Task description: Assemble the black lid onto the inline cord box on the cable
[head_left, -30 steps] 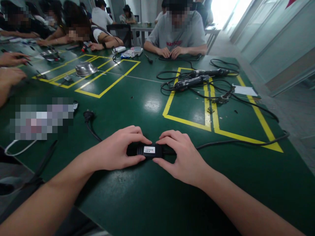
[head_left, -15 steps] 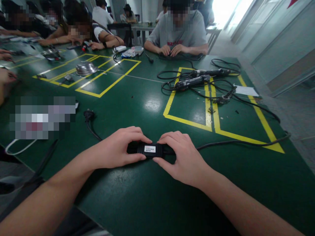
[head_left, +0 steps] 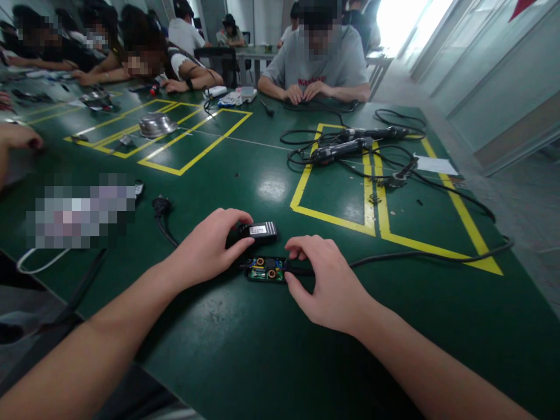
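My left hand (head_left: 214,245) is closed on the black case cover (head_left: 262,231), which bears a white printed label. It holds the cover just behind the lower half of the case. That lower half (head_left: 266,270) lies on the green table with its circuit board exposed, copper coils showing. At its right end, thumb and fingers of my right hand (head_left: 326,283) are closed about the case, where a black cable (head_left: 380,256) leaves to the right. Behind my left hand a black power plug (head_left: 161,205) rests on the table with its cord running toward the case.
Two black electric screwdrivers (head_left: 343,150) with tangled cords lie at the back right, among yellow tape lines (head_left: 335,219). A metal bowl (head_left: 156,125) stands further left. A blurred-out object (head_left: 83,210) lies at left. A person (head_left: 315,70) sits opposite; others work at the far left.
The case has come apart: my left hand has lifted the labelled cover up and away from me, exposing the circuit board. My right hand has stayed at the right end.
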`<state>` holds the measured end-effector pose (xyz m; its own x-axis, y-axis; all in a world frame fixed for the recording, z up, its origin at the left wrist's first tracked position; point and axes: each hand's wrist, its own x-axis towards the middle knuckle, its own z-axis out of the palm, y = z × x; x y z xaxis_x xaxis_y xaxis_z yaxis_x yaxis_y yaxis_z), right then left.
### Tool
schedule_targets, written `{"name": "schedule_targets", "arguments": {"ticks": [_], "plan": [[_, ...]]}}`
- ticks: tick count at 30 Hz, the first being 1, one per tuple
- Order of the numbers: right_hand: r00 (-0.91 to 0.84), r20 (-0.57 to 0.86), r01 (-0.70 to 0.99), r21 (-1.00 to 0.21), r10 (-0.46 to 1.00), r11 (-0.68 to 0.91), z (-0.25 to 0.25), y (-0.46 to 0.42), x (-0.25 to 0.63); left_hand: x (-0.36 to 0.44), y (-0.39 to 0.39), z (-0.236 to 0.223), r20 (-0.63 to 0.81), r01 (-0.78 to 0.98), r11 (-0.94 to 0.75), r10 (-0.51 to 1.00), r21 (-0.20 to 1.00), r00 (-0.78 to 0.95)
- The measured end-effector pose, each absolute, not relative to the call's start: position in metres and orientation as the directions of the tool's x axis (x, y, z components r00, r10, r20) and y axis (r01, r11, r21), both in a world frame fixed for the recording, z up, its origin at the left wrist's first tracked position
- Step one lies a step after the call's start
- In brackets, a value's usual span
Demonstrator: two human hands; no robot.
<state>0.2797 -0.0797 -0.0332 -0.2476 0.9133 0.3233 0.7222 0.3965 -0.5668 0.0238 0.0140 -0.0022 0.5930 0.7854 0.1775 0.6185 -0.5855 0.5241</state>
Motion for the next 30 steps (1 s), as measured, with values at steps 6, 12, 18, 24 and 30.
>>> {"name": "schedule_targets", "arguments": {"ticks": [6, 12, 18, 24, 30], "plan": [[-0.328, 0.319, 0.726, -0.516, 0.889, 0.454, -0.033, -0.077, 0.280, 0.022, 0.019, -0.009, 0.198, 0.622, -0.645, 0.748, 0.444, 0.634], [-0.275, 0.382, 0.776, -0.454, 0.882, 0.438, -0.038, -0.076, 0.279, 0.021, 0.011, 0.005, 0.116, 0.502, -0.709, 0.627, 0.495, 0.770], [-0.276, 0.363, 0.779, -0.458, 0.890, 0.428, -0.040, -0.077, 0.278, 0.023, 0.007, 0.006, 0.084, 0.541, -0.707, 0.639, 0.455, 0.765], [-0.243, 0.407, 0.726, -0.525, 0.880, 0.444, -0.039, -0.078, 0.279, 0.022, 0.007, 0.003, 0.090, 0.532, -0.698, 0.642, 0.479, 0.762], [-0.174, 0.522, 0.653, -0.574, 0.835, 0.494, -0.035, -0.078, 0.280, 0.019, 0.007, 0.008, 0.235, 0.421, -0.707, 0.630, 0.568, 0.740]]}}
